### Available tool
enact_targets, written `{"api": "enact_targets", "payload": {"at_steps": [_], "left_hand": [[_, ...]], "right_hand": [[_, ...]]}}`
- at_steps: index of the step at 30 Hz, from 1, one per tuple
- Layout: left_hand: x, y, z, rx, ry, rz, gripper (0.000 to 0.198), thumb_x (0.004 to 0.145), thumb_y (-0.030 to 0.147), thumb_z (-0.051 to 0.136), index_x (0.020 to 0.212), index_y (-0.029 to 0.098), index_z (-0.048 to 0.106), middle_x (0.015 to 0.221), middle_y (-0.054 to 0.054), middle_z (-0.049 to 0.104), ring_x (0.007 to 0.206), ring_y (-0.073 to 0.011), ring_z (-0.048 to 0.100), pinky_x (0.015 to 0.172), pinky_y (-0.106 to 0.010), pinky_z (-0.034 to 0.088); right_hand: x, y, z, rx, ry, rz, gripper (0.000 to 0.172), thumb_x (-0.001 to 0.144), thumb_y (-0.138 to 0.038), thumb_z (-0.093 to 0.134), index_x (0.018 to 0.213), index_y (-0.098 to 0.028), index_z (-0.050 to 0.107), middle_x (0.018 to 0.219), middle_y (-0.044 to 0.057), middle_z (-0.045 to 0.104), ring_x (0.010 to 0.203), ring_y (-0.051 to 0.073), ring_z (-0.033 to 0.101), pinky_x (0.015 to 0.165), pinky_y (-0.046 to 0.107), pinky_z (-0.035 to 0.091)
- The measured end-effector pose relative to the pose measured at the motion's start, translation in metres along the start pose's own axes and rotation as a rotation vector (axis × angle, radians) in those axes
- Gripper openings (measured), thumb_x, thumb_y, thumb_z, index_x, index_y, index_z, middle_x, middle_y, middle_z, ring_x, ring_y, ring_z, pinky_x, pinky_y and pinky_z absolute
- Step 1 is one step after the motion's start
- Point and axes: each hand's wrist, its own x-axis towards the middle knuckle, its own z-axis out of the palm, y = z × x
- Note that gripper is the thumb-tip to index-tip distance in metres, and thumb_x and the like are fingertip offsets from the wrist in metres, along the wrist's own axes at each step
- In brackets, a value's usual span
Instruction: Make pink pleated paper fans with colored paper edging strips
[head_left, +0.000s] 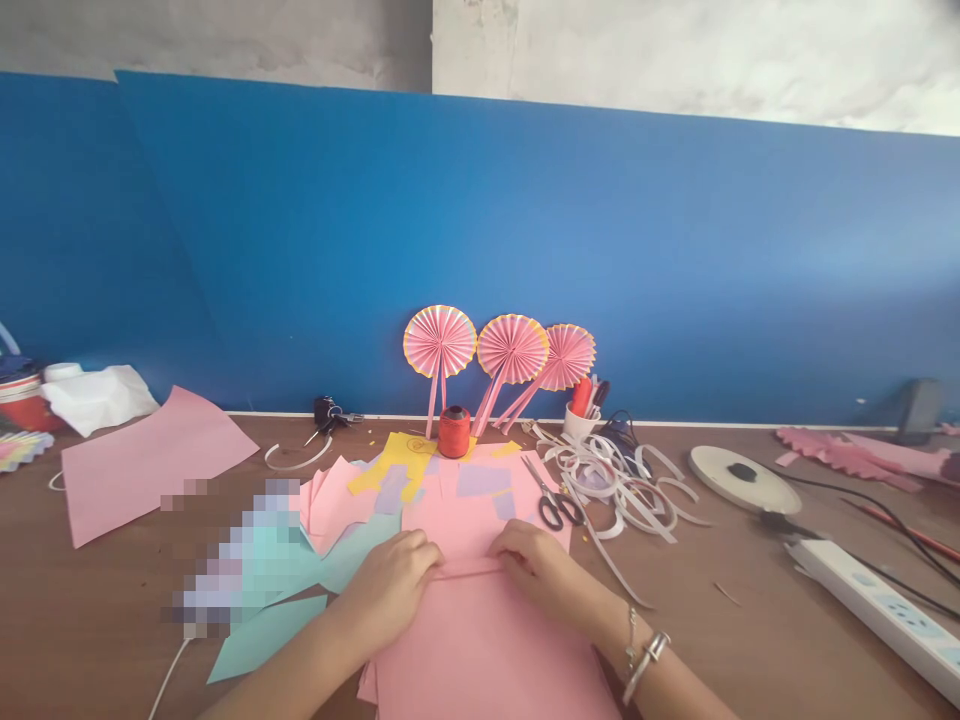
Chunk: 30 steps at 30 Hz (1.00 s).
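Note:
A sheet of pink paper (pixel 495 650) lies in front of me on a stack of similar sheets, with a narrow folded strip across its upper part. My left hand (pixel 401 575) grips the left end of that fold, fingers curled and pressed together. At the right end, my right hand (pixel 536 565) is closed on the same fold, its fingertips partly hidden. Just beyond the hands are purple and yellow paper scraps (pixel 480 480) and scissors (pixel 553 500) with black handles. A spool of red thread (pixel 454 432) stands upright behind them.
Three round pleated paper fans (pixel 440 342) lean on the blue partition (pixel 525 220). Curled white strips (pixel 607 480) lie right of the scissors, near a white cup of pens (pixel 581 420). A power strip (pixel 885 610) is at right. Turquoise paper (pixel 270 635) and pink paper (pixel 154 460) lie left.

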Motion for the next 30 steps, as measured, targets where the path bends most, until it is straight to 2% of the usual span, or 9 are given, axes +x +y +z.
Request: {"api": "enact_targets", "payload": {"at_steps": [6, 14, 23, 30], "left_hand": [[0.000, 0.003, -0.005, -0.048, -0.001, -0.041, 0.022, 0.087, 0.014, 0.040, 0.083, 0.021, 0.061, 0.087, -0.003, 0.066, 0.085, -0.0182, 0.061, 0.072, -0.027, 0.045], [0.003, -0.005, -0.003, -0.116, 0.016, -0.060, 0.027, 0.085, 0.014, 0.039, 0.080, 0.021, 0.064, 0.085, -0.002, 0.066, 0.082, -0.0173, 0.061, 0.072, -0.028, 0.045], [0.006, -0.006, -0.002, -0.175, 0.042, -0.070, 0.028, 0.086, 0.018, 0.040, 0.082, 0.022, 0.067, 0.085, -0.002, 0.066, 0.086, -0.0176, 0.061, 0.075, -0.028, 0.045], [0.006, -0.009, 0.001, -0.196, 0.065, -0.071, 0.024, 0.084, 0.015, 0.041, 0.081, 0.022, 0.064, 0.086, -0.002, 0.066, 0.087, -0.0175, 0.060, 0.076, -0.029, 0.045]], "right_hand": [[0.002, 0.003, 0.004, -0.037, -0.008, 0.095, 0.017, 0.076, -0.006, 0.044, 0.073, -0.017, 0.057, 0.074, 0.001, 0.057, 0.068, 0.014, 0.051, 0.062, 0.024, 0.039], [0.004, 0.005, 0.007, -0.019, -0.011, 0.109, 0.019, 0.077, -0.006, 0.040, 0.068, -0.018, 0.052, 0.070, 0.000, 0.056, 0.064, 0.013, 0.048, 0.058, 0.023, 0.035], [0.004, 0.003, 0.007, -0.004, 0.012, 0.161, 0.017, 0.075, -0.008, 0.042, 0.069, -0.017, 0.055, 0.070, 0.000, 0.057, 0.064, 0.013, 0.050, 0.058, 0.022, 0.035], [0.006, 0.000, 0.005, 0.046, -0.008, 0.216, 0.016, 0.073, -0.009, 0.044, 0.073, -0.017, 0.057, 0.070, 0.000, 0.058, 0.063, 0.012, 0.049, 0.056, 0.022, 0.034]]}}
